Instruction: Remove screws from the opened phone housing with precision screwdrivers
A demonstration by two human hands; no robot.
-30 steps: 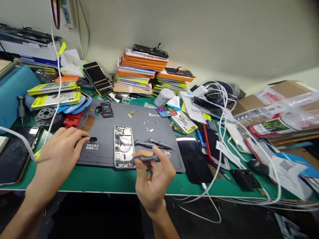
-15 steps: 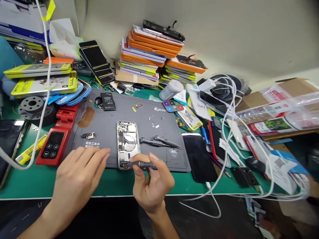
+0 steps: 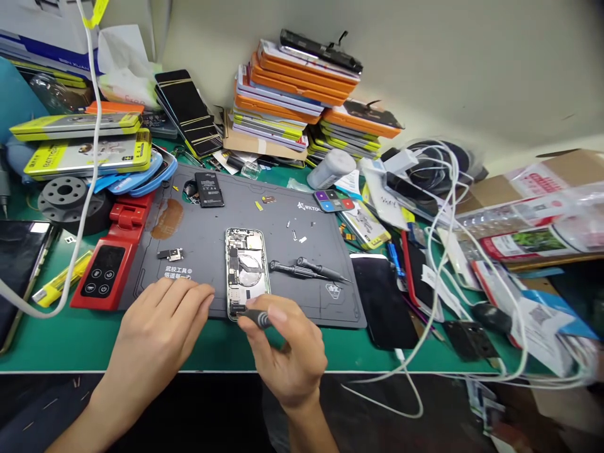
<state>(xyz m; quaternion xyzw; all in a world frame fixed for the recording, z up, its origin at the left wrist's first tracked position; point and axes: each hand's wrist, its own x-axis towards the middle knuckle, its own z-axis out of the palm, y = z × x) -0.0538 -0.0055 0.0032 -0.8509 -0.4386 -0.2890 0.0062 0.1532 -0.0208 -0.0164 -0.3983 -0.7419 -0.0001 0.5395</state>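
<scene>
An opened phone [image 3: 248, 270] lies upright on the grey mat [image 3: 283, 220], its inner parts exposed. My right hand [image 3: 285, 346] grips a dark screwdriver [image 3: 258, 318] between thumb and fingers over the phone's bottom end; the tool's tip is hidden. Left of the phone, my left hand [image 3: 158, 327] rests at the mat's front edge, fingers bent and close together; whether anything is under them is hidden. A small metal part [image 3: 170, 254] lies just beyond it. Two more screwdrivers [image 3: 309, 270] are right of the phone, and a black battery [image 3: 209, 189] is farther back.
A red device [image 3: 101, 274] stands at the left of the mat. To the right lie a black phone [image 3: 383, 302] and tangled white cables [image 3: 438, 251]. Stacked boxes [image 3: 287, 94] rise at the back. Tiny parts [image 3: 296, 236] are scattered on the mat.
The screwdriver has turned in my right hand, its handle now pointing more toward me, and the fingers have shifted around it. The whole view has moved slightly; my left hand keeps much the same pose.
</scene>
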